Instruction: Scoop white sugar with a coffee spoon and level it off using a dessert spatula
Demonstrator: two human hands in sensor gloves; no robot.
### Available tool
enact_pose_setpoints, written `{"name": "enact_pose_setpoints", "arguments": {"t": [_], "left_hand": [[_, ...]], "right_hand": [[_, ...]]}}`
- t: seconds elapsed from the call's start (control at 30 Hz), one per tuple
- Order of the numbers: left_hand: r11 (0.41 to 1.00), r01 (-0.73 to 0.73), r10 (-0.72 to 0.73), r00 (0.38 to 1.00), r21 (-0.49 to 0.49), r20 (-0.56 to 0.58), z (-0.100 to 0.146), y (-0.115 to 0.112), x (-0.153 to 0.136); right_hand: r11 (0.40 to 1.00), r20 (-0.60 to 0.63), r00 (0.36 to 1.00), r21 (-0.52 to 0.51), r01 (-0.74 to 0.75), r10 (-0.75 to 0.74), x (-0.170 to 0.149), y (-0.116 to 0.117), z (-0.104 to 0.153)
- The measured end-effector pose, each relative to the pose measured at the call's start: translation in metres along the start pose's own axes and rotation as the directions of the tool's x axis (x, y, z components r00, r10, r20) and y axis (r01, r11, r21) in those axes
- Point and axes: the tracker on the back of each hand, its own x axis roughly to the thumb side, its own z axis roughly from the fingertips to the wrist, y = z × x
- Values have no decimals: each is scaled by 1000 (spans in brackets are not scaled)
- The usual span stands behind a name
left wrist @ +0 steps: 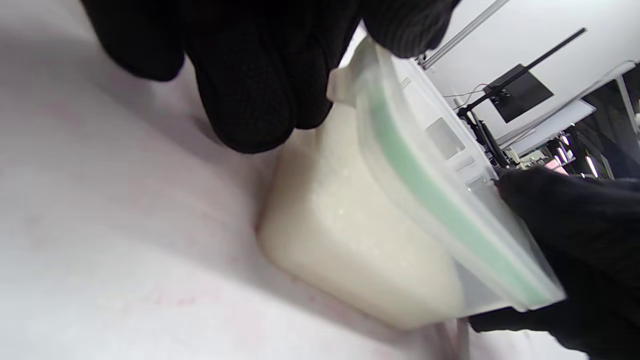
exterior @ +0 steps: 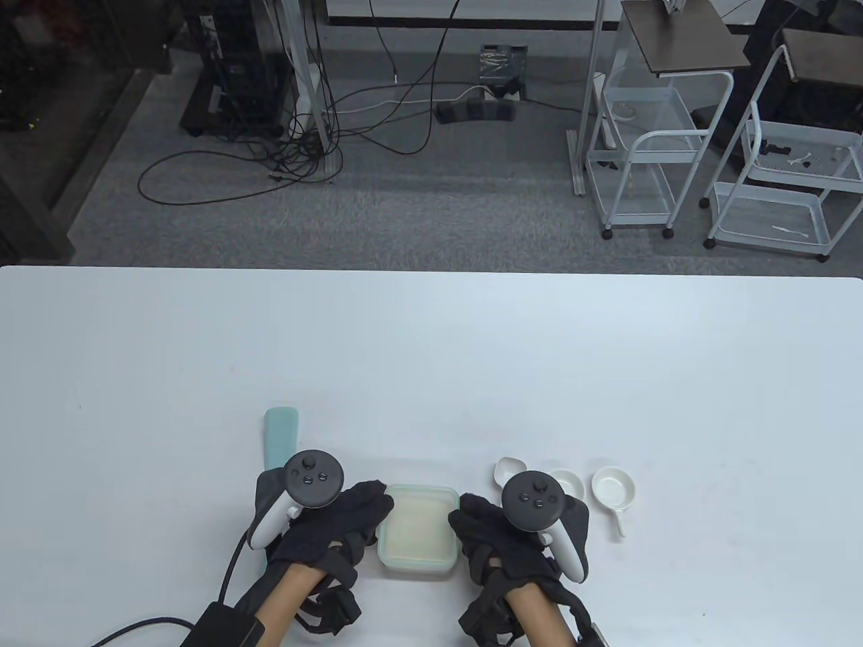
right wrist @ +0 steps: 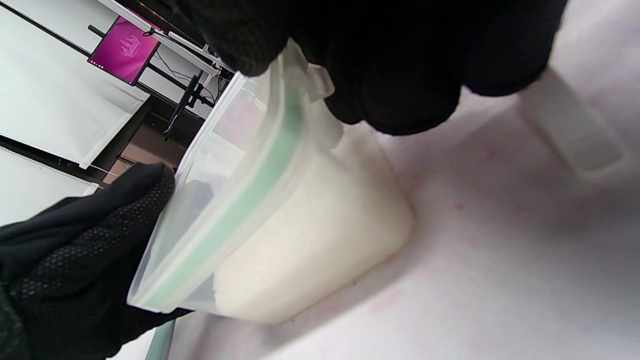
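Step in hand: opening. Left hand (exterior: 337, 522) and right hand (exterior: 502, 532) grip opposite sides of one lidded sugar container (exterior: 418, 529), near table edge, fingers curled at lid rim.

Next, likely: lift the lid.

Count: one teal spatula (exterior: 280, 438), far-left; three white scoop-like dishes, right (exterior: 612, 490).
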Motion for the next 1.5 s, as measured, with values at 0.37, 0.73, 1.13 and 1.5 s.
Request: {"name": "enact_pose_setpoints", "arguments": {"t": [0.37, 0.73, 1.13, 1.5], "left_hand": [[999, 41, -41, 999, 23, -1, -1, 0, 4], [987, 142, -142, 990, 68, -13, 2, 0, 10], [964, 249, -250, 968, 89, -5, 4, -2, 15], [896, 413, -418, 908, 163, -1, 10, -7, 27]], "right_hand": [[1000, -15, 1000, -3, 22, -22, -1, 1, 1], [993, -1, 996, -74, -91, 91, 5, -1, 5], [973, 6, 977, -96, -211, 213, 10, -1, 10], [903, 59, 945, -320, -288, 322, 29, -32, 34]]}}
